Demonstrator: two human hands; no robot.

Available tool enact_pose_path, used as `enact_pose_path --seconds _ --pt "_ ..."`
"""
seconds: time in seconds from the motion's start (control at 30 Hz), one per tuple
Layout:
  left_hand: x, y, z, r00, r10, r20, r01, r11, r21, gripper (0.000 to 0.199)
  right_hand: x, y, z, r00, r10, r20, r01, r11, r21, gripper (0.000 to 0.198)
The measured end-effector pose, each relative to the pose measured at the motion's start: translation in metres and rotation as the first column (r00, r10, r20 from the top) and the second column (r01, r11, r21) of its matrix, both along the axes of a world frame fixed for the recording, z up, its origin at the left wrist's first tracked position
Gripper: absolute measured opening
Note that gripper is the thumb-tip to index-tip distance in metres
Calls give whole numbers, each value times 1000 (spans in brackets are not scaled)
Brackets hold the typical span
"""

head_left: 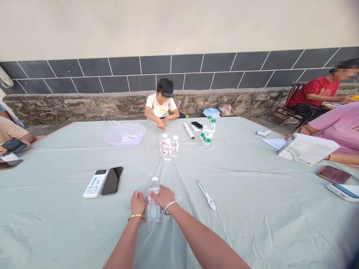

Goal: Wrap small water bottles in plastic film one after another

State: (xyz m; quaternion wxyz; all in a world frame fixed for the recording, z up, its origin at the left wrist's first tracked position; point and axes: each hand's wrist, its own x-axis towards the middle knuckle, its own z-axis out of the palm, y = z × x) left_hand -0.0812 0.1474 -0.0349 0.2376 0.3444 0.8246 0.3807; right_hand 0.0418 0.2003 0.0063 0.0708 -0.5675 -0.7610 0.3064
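A small clear water bottle with a white cap and a red-and-white label stands upright on the cloth-covered table, close in front of me. Thin clear plastic film lies loosely about its lower part. My right hand is wrapped round the bottle's upper side, thumb across the label. On the bottle's left, my left hand is closed, its fingers curled at the edge of the film, which it seems to pinch; the fingertips are partly hidden.
Three similar small bottles stand farther off, left of two green-capped bottles. A purple basin sits at the far left. A power bank, a phone and a white box cutter lie nearer. Other people sit around.
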Motion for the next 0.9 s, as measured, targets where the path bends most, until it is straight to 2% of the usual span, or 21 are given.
enact_pose_path --seconds 0.1,0.2,0.3,0.37,0.47,0.53,0.6,0.67,0.77,0.83,0.9 --pt "-1 -8 -2 989 19 144 -29 997 68 31 -8 3 0 999 -54 7 55 996 -66 63" --pt "-4 -14 -6 962 39 270 -76 989 125 31 -6 5 -2 989 -90 -113 75 988 -133 49" --pt "-7 -17 -10 922 72 381 -146 974 171 32 10 3 -5 966 -76 -249 33 985 -172 38" --pt "-9 -18 -12 894 95 437 -200 959 200 35 25 -1 -7 886 -71 -457 -27 979 -204 36" --pt "-11 -19 -14 864 132 486 -278 930 241 38 49 -9 -10 643 -98 -760 -121 966 -227 48" --pt "-14 -22 -14 858 143 494 -300 919 255 36 65 -11 -9 534 -117 -837 -144 963 -226 54" --pt "-18 -25 -13 868 121 481 -274 926 261 39 79 -9 -6 488 -139 -862 -116 968 -221 55" --pt "-21 -29 -12 891 71 449 -207 943 262 48 89 1 -1 502 -156 -851 -35 979 -200 55" --pt "-23 -34 -9 928 -10 374 -79 972 223 54 96 27 9 621 -183 -763 191 978 -79 61" --pt "-24 -36 -7 948 -60 313 12 988 153 52 94 48 16 730 -215 -649 338 938 69 64" --pt "-23 -38 -3 965 -109 240 98 993 57 47 87 67 22 813 -252 -526 409 889 206 63"
